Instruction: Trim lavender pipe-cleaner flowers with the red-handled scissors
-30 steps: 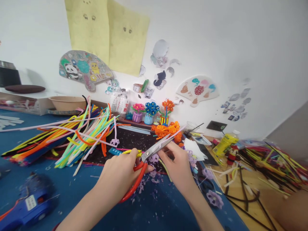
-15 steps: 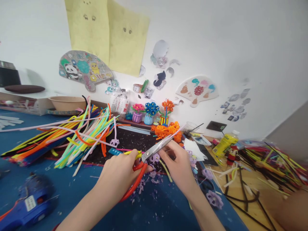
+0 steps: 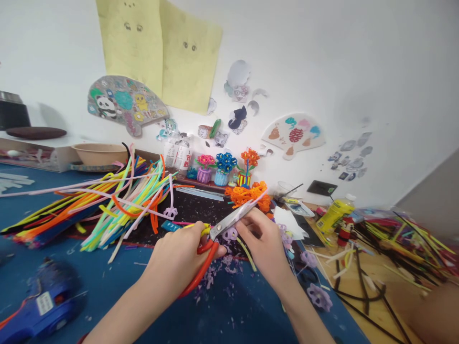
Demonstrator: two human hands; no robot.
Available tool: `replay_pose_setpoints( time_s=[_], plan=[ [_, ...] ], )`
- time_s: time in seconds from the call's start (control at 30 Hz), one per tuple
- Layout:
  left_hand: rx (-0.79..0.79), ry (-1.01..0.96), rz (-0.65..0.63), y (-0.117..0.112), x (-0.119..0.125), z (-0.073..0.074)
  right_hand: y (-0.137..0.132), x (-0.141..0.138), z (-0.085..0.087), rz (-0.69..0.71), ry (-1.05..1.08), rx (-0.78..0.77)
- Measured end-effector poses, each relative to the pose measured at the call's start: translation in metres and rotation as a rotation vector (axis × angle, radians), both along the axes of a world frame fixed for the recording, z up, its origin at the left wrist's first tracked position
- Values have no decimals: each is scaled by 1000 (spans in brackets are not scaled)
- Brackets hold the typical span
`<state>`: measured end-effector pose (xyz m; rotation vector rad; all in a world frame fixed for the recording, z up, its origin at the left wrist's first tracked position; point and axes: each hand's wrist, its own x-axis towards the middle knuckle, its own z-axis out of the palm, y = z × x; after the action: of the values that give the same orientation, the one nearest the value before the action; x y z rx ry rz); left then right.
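Note:
My left hand [image 3: 181, 253] is closed around the red-handled scissors [image 3: 226, 224], whose blades point up and to the right. A yellow strip [image 3: 205, 229] shows beside my left fingers. My right hand [image 3: 263, 246] is closed in a pinch close to the blades, on a lilac pipe cleaner [image 3: 261, 197] whose tip sticks out past the scissor points. Its lower part is hidden by fingers and blades. Just under the blades sits a lilac pipe-cleaner flower [image 3: 229, 233]. Lilac fuzz clippings [image 3: 211, 277] lie on the blue table below my hands.
Bundled coloured pipe cleaners [image 3: 122, 200] lie at the left, with a blue glue gun [image 3: 46, 301] nearer me. Orange pipe-cleaner pieces [image 3: 247, 196] and small potted flowers [image 3: 225, 169] stand behind. At right are a yellow bottle [image 3: 335, 215] and lilac flowers [image 3: 319, 297].
The lilac pipe cleaner's tip has shifted slightly down and left along the blades. My hands and the scissors have barely moved.

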<state>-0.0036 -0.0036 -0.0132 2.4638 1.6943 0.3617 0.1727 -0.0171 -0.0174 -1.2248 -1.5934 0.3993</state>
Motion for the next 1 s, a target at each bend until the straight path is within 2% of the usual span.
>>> replay_pose_setpoints(
  time_s=[0.33,0.7,1.0],
  plan=[
    [-36,10,-2,0,4,4,-3,-11,1,99,-68,-10],
    [-3,30,12,-1,2,4,-2,-7,0,22,-83,-22],
    [-14,31,12,-1,3,4,-2,-8,1,27,-95,-25]
  ],
)
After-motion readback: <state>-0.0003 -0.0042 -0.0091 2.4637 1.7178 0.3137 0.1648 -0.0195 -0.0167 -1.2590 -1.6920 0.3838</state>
